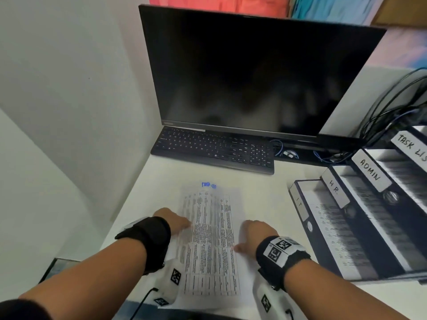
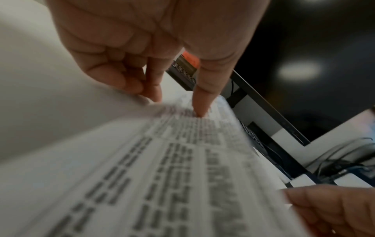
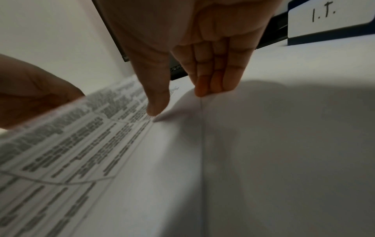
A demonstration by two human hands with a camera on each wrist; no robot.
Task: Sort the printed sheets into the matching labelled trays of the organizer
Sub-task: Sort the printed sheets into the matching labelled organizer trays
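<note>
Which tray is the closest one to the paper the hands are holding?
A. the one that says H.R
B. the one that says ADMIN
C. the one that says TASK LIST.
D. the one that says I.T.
D. In the head view the I.T. tray is the organizer's nearest step to the printed sheet, which the left hand and right hand hold on the desk; H.R., ADMIN and TASK LIST rise farther back.

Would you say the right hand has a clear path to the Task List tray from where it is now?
Probably yes. The right hand grips the printed sheet, and bare desk lies between it and the Task List tray, the organizer's farthest; a long reach, though.
</note>
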